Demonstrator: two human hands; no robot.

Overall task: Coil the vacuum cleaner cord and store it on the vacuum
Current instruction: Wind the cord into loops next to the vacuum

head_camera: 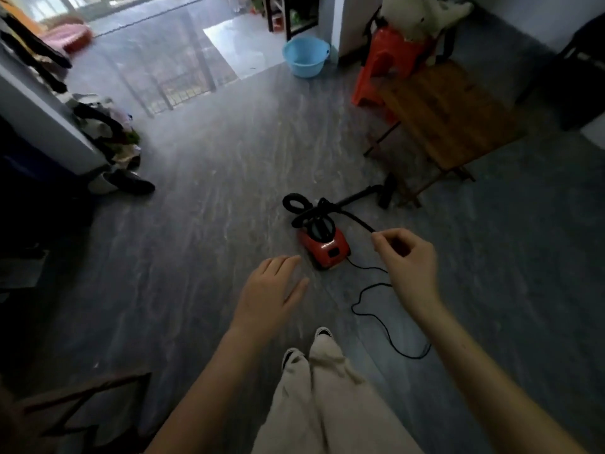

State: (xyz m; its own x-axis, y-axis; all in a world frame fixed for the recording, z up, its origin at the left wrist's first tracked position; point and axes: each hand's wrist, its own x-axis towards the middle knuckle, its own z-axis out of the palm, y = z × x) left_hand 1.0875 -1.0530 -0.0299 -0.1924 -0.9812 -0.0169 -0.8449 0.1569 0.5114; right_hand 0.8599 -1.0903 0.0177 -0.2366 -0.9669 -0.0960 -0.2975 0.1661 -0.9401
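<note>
A: Item one, the cord (386,326): where is it lying?

B: It is trailing loose over the floor (196,257), leaving the near end of the red vacuum (325,245) and snaking toward the person's feet, then curving back to the right. None of it is coiled yet.

A: Item two, the hands?

B: The right hand (407,263) is hanging just right of the vacuum, its grip pinching thumb to forefinger. It is possibly nipping the cord; the frame is too dim to be sure, so I cannot tell. The left hand (271,296) is hovering flat with its grip released, holding nothing.

A: The deciding relation?

B: The cord's slack is running below and to the right of the right hand, its length pointing roughly from the vacuum back toward the person. The right hand is clearly nearer.

A: Surrounding stock?

B: A black hose (311,208) is looping on the vacuum's top. A wooden bench (448,116) is standing beyond, and a blue basin (306,57) farther off.
</note>
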